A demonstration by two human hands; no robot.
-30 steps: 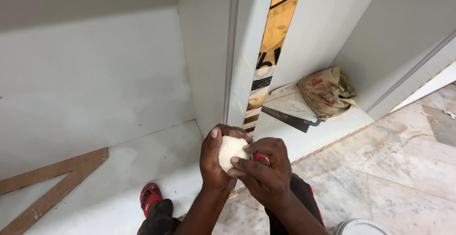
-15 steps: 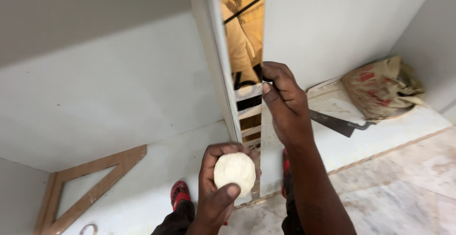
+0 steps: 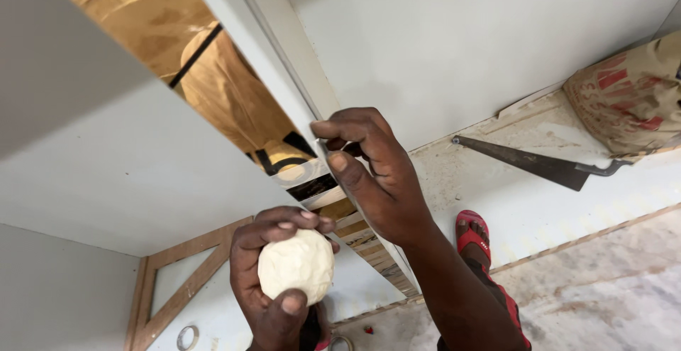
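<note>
A pale ball of putty [image 3: 296, 266] is gripped in the left hand [image 3: 273, 280], fingers curled over its top and thumb pressed to its near side, low in the scene. The right hand [image 3: 376, 173] is raised to the edge of a white panel [image 3: 284, 74], thumb and forefinger pinched together against it; whether anything is held between them cannot be told. A trowel [image 3: 532, 163] lies to the right, beside a printed sack [image 3: 631, 102]. A wooden triangle frame [image 3: 177, 287] rests at the near left.

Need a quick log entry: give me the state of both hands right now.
Left hand: closed around a round off-white ball of putty.
Right hand: fingertips pinched at the white panel edge; anything held cannot be told.
</note>
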